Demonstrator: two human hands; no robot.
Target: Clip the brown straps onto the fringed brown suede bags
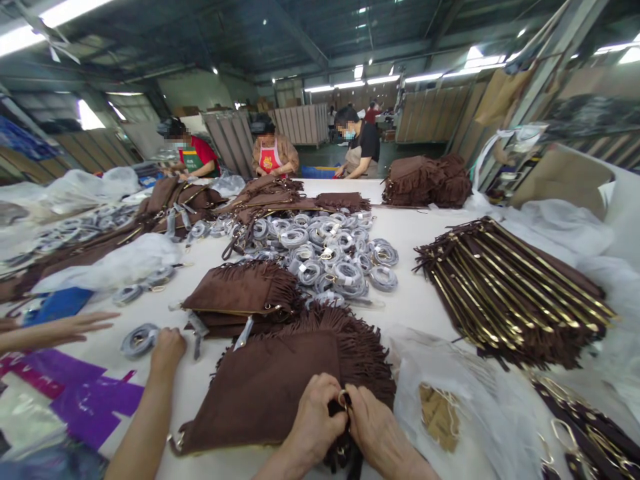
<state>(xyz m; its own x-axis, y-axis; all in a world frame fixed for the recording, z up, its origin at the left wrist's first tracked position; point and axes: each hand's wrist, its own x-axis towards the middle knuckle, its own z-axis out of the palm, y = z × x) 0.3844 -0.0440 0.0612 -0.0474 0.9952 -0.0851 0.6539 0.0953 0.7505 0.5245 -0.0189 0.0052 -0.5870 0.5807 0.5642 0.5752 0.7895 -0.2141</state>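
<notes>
Brown suede-look fringed bag [273, 387] lies flat on the table [400, 230], its gold zip [230, 449] along the near edge, perhaps so its hardware stays within reach. At the bag's near right side, the left hand [320, 417] pinches a dark strap [345, 453] while the right hand [373, 423] closes on its gold ring [344, 398], probably steadying the small metal from both sides. Beyond the bag sit wrapped strap coils [330, 257]; to its right, zipped bags [510, 287] overlap in a row, apparently for easy picking.
</notes>
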